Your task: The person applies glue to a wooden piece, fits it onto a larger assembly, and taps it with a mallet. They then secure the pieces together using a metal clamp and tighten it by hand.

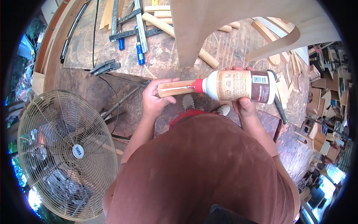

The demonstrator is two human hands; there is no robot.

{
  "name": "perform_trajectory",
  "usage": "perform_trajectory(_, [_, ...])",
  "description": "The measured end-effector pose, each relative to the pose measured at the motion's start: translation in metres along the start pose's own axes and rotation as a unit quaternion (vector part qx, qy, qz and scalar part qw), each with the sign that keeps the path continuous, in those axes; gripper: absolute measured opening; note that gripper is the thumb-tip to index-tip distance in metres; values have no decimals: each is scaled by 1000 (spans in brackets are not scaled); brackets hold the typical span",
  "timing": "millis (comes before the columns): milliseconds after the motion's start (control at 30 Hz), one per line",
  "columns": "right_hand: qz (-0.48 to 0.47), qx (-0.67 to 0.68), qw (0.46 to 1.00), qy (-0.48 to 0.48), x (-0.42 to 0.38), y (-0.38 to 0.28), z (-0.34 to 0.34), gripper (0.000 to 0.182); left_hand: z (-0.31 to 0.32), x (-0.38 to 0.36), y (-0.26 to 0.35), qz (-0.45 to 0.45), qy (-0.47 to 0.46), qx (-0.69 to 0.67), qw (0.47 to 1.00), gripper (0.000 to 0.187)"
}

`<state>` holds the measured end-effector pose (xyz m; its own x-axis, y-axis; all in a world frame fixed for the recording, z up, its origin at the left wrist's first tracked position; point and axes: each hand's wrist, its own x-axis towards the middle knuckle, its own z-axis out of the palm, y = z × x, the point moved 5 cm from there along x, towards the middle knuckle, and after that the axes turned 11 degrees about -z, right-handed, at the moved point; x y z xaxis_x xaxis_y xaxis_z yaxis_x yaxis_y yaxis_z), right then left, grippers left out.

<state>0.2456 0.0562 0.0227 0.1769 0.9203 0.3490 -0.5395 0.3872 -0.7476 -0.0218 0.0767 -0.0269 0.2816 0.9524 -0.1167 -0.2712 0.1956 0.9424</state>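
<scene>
A small wooden piece (175,92) with a white line of glue along its upper face is gripped at its left end by my left hand (158,96). My right hand (244,102) is wrapped round a glue bottle (235,86) lying sideways, with a brown and tan label. The bottle's red cap (199,86) points left, and its tip is at the wooden piece, over the glue line. Both hands are in front of my body, near the workbench edge.
On the workbench (149,63) lie bar clamps with blue handles (140,54), wooden rods (208,58) and wood strips. A large curved wooden panel (194,22) rises at the top. A caged fan (67,156) stands at left. Wood pieces (322,138) are piled at right.
</scene>
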Motion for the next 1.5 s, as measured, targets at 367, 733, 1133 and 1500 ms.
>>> perform_trajectory(367, [8,-37,999,9,-1,-3,-23,94,-4,2,-5,19,-7,-29,999,64])
perform_trajectory(733, [58,105,969,214,-12,6,-87,75,-7,6,-5,21,-12,-21,999,66])
perform_trajectory(1133, [7,32,975,220,3,-175,-217,81,0,19,5,65,31,50,996,80])
perform_trajectory(1500, [222,-773,572,164,-59,-340,-460,87,4,33,38,145,64,68,985,82])
